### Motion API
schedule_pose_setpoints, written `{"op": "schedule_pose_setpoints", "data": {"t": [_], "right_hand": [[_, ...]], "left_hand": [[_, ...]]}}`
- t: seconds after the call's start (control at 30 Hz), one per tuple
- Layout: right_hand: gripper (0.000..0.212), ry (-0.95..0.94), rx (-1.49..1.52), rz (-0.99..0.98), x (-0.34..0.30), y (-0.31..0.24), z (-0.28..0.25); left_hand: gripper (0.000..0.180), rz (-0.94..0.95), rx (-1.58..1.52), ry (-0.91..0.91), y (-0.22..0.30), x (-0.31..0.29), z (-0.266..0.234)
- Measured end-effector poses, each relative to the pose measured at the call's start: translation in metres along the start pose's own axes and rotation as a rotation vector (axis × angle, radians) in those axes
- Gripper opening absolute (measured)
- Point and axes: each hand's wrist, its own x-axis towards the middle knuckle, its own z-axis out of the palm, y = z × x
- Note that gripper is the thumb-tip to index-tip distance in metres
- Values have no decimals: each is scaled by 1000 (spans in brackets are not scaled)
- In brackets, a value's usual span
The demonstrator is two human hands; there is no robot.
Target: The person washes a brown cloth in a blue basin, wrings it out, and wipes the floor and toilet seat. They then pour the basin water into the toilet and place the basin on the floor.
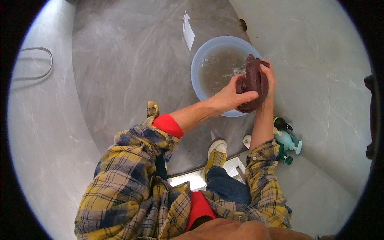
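Both my hands grip a dark maroon wet-looking cloth (pixel 253 84), folded into a thick bundle. It is held above the right side of a round light-blue basin (pixel 195 80) that contains murky greyish water (pixel 218 72). My left hand (pixel 234 96) clasps the bundle's left side, with the thumb stretched across its front. From the right, my right hand (pixel 269 78) wraps around it, and some of its fingers are hidden behind the cloth.
Pump bottles (pixel 286 140) in green and dark colours stand by the wall near my right forearm. A thin grey hose or cable (pixel 50 64) loops at the far left. My yellow shoe (pixel 217 156) rests on the grey floor (pixel 132 60) near a metal-edged step.
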Motion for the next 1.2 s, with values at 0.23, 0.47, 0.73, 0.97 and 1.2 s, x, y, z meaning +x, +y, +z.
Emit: {"op": "schedule_pose_setpoints", "data": {"t": [0.23,0.47,0.73,0.97,1.2], "right_hand": [[37,123,-496,-6,14,34,-33],[40,162,-818,-7,4,51,-15],[73,-207,124,2,-9,-6,-12],[75,-495,556,-7,-13,8,20],[29,-768,363,-163,-9,-41,11]], "left_hand": [[80,84,848,101,-6,9,5],[71,-60,957,212,-35,12,-3],[51,-135,-258,-105,17,8,-19],[58,-244,-738,-469,16,-12,-5],[60,-244,-367,-436,19,-13,-3]]}}
